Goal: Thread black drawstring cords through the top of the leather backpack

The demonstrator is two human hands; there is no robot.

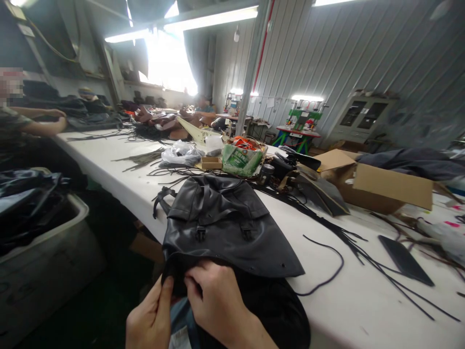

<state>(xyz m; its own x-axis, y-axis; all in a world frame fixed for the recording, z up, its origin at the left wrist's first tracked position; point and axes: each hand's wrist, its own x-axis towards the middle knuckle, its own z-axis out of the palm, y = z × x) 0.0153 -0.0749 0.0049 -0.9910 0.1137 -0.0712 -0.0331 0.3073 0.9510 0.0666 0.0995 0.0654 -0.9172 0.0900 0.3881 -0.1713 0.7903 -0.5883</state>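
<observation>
A black leather-like backpack [232, 247] lies on the white table, its near edge hanging toward me. Two dark buckles [201, 233] show on its front, and small holes run along the edge of its flap. My left hand [150, 315] pinches the bag's left edge between thumb and fingers. Close beside it, my right hand [214, 295] is closed at the opening's rim, with its fingertips partly hidden in the dark fabric. Whether anything small sits between those fingers cannot be made out. A black cord [336, 271] curls on the table to the right of the bag.
Bundled black straps [348, 237] cross the white table [363, 315]. Beyond the bag stand a green bag-like container [241, 160], a small box [211, 163] and a cardboard box [392, 186]. A large bin [54, 252] stands at left; another person's arm [43, 123] is further back.
</observation>
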